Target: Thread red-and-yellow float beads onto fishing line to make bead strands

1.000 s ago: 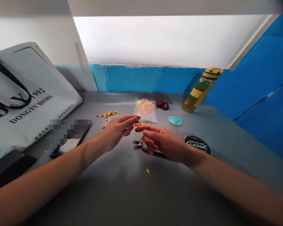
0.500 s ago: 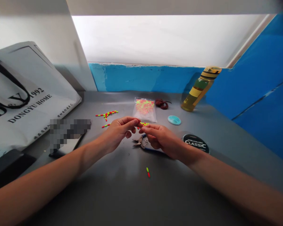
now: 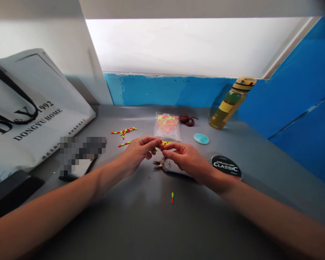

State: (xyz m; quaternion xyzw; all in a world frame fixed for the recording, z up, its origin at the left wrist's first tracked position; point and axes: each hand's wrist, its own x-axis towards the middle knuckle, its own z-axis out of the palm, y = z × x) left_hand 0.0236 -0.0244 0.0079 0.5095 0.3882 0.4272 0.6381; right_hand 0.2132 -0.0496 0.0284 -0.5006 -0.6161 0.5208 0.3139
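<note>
My left hand (image 3: pixel 141 150) and my right hand (image 3: pixel 185 157) meet fingertip to fingertip over the middle of the grey table. Each pinches with thumb and forefinger; what lies between them is too small and covered to make out. A bit of yellow-green shows just under the left fingertips. Beyond the hands, small red and yellow-green beads (image 3: pixel 167 143) are partly hidden. Pliers (image 3: pixel 159 163) with blue-edged handles lie under my right hand, jaws leftward. Nearer me is a green-and-red bead pair (image 3: pixel 172 198), apart from both hands.
Behind stands a clear bag of beads (image 3: pixel 168 126), beside a dark red cord (image 3: pixel 187 120). More beads (image 3: pixel 124 132) lie left. Rightward are a light-blue disc (image 3: pixel 201 138), a round black spool (image 3: pixel 226 167) and a yellow bottle (image 3: pixel 226 104). A phone-like object (image 3: pixel 82 159) and white bag (image 3: pixel 38 108) are left.
Both hands stay together, with slight finger shifts; the yellow-green bit now shows under the left fingertips. The near bead pair has turned from slanted to nearly straight. The view has shifted slightly.
</note>
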